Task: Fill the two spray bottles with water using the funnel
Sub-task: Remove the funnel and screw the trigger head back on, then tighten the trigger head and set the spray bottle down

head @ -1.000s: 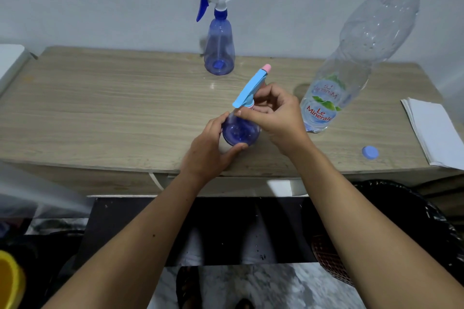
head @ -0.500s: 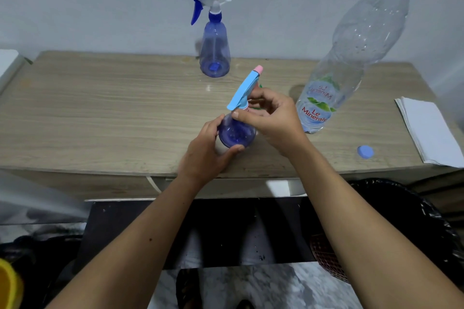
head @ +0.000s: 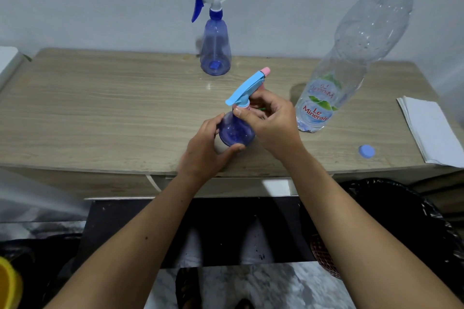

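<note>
A small blue spray bottle (head: 236, 132) with a light-blue and pink trigger head (head: 247, 86) stands near the front edge of the wooden table (head: 100, 113). My left hand (head: 206, 144) grips its round body from the left. My right hand (head: 272, 118) holds the collar under the trigger head, thumb and fingers curled round it. A second blue spray bottle (head: 215, 50) with a white and blue head stands at the back by the wall. A bit of green shows behind my right fingers; the funnel is not clearly visible.
A large clear water bottle (head: 351, 57), uncapped, stands right of my hands. Its blue cap (head: 366, 151) lies on the table near the front right. Folded white paper (head: 431, 130) lies at the right edge. A black-lined bin (head: 401, 221) sits below right.
My hands stay on the small bottle; my right hand has shifted slightly round the collar and the trigger head has hardly turned. The camera view has drifted a little.
</note>
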Demonstrator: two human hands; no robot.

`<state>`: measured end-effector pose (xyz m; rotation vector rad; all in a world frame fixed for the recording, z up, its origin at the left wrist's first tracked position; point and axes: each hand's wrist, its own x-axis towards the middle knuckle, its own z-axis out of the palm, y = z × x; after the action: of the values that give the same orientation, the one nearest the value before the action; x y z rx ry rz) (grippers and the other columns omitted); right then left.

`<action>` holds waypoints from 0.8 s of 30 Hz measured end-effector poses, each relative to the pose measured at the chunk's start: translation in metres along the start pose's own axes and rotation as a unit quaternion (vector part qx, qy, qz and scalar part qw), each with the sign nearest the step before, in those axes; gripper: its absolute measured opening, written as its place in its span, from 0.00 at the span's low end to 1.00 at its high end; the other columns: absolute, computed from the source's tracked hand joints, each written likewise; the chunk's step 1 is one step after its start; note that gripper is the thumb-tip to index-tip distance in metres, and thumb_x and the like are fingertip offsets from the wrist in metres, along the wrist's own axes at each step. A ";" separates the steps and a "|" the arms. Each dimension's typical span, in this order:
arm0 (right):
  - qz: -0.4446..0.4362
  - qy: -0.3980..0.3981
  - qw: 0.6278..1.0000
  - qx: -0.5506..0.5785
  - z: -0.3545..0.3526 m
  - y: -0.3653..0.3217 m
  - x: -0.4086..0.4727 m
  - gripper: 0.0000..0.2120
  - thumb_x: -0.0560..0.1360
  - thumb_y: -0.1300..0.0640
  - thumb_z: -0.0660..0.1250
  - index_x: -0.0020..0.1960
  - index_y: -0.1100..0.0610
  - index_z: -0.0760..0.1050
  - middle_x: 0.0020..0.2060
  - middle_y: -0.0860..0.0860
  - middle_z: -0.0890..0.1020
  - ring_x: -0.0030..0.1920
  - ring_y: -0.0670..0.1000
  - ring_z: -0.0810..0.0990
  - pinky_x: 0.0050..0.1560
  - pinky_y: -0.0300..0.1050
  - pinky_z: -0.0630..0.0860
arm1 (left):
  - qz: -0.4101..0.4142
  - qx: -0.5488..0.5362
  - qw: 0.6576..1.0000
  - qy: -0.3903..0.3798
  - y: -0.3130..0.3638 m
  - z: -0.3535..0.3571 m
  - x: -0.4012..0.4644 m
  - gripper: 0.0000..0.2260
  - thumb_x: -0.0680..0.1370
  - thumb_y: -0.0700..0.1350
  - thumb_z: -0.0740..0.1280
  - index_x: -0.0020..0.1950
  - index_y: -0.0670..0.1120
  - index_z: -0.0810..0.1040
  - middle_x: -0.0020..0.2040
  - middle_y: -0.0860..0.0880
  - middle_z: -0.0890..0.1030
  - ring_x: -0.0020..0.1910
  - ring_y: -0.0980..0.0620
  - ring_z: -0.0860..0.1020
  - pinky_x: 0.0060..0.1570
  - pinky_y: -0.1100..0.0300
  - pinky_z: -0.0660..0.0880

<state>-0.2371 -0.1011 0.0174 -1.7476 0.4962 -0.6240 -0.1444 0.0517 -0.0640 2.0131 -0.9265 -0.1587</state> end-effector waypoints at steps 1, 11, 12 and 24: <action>0.004 0.001 1.000 0.000 0.000 0.000 0.000 0.17 0.74 0.64 0.79 0.61 0.63 0.83 0.52 0.52 0.89 0.53 0.48 0.88 0.59 0.47 0.85 | 0.000 -0.002 1.000 0.002 -0.001 0.001 0.000 0.40 0.71 0.59 0.82 0.77 0.45 0.72 0.69 0.49 0.79 0.66 0.53 0.79 0.66 0.50 0.78; 0.033 0.041 0.998 0.026 0.009 -0.001 -0.014 0.20 0.74 0.57 0.79 0.65 0.58 0.83 0.57 0.51 0.88 0.59 0.50 0.87 0.64 0.54 0.83 | 0.000 0.010 1.000 0.015 0.006 0.000 -0.001 0.40 0.71 0.57 0.83 0.77 0.45 0.73 0.70 0.49 0.79 0.66 0.53 0.79 0.67 0.53 0.77; 0.038 0.051 0.997 0.038 0.011 -0.002 -0.015 0.21 0.74 0.58 0.79 0.65 0.58 0.82 0.58 0.51 0.87 0.59 0.51 0.87 0.64 0.53 0.83 | 0.004 0.013 1.000 0.014 0.007 -0.001 -0.001 0.40 0.71 0.57 0.83 0.78 0.45 0.72 0.71 0.48 0.79 0.67 0.53 0.78 0.68 0.54 0.77; 0.052 0.127 0.990 0.016 0.020 -0.008 -0.021 0.18 0.69 0.49 0.82 0.54 0.47 0.77 0.52 0.52 0.87 0.52 0.53 0.87 0.59 0.59 0.84 | -0.008 0.224 0.974 -0.036 -0.054 -0.114 0.011 0.43 0.79 0.67 0.67 0.85 0.42 0.62 0.84 0.42 0.63 0.83 0.44 0.61 0.82 0.54 0.57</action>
<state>-0.2399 -0.0712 0.0176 -1.6094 0.7458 -0.7794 -0.0568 0.1384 -0.0351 2.4430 -1.0617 -0.0309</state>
